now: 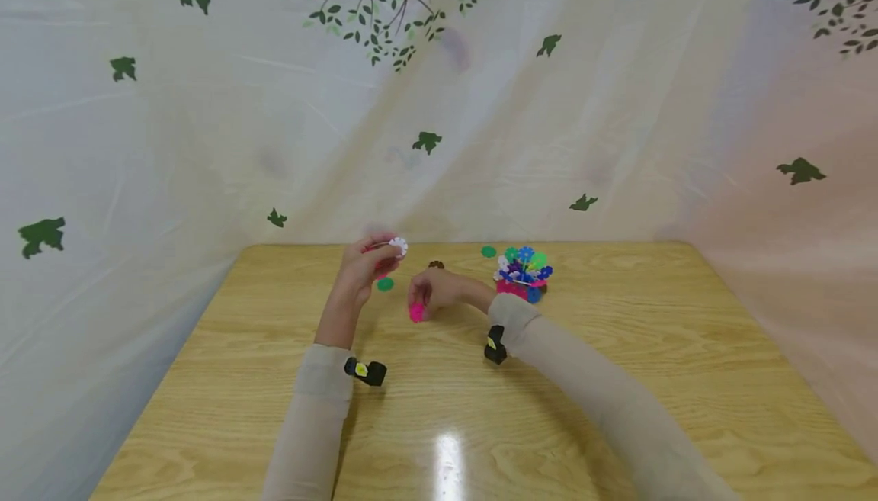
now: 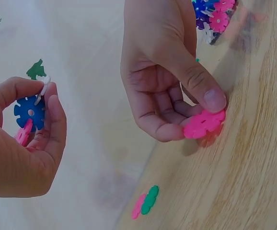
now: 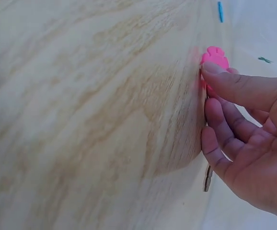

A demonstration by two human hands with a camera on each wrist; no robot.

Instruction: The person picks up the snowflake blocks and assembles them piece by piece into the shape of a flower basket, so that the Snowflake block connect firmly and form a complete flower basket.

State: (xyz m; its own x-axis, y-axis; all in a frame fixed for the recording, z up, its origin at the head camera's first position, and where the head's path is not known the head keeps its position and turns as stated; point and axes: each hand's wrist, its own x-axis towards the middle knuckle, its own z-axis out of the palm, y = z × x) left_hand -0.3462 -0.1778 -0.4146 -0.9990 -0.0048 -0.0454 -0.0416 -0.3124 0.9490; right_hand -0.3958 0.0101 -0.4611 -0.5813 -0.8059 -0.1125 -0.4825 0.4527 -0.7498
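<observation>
My left hand (image 1: 354, 271) is raised above the far part of the table. In its fingers it holds a small joined piece of notched plastic snowflake discs: a blue disc (image 2: 30, 113), a white disc (image 1: 399, 246) and a pink disc (image 2: 23, 135), partly hidden by the fingers. Down at the tabletop, my right hand (image 1: 439, 287) pinches a separate bright pink disc (image 2: 203, 125) between thumb and fingers. The right wrist view shows that pink disc (image 3: 215, 58) tilted at the fingertips, close to the wood.
Right of my right hand stands a multicoloured cluster of joined discs (image 1: 524, 276). Loose on the table (image 1: 604, 379) lie a green disc (image 1: 385, 284) beside a pink disc (image 2: 138, 206), a brown disc (image 1: 436, 264) and another green disc (image 1: 488, 252). A patterned curtain (image 1: 480, 181) hangs behind.
</observation>
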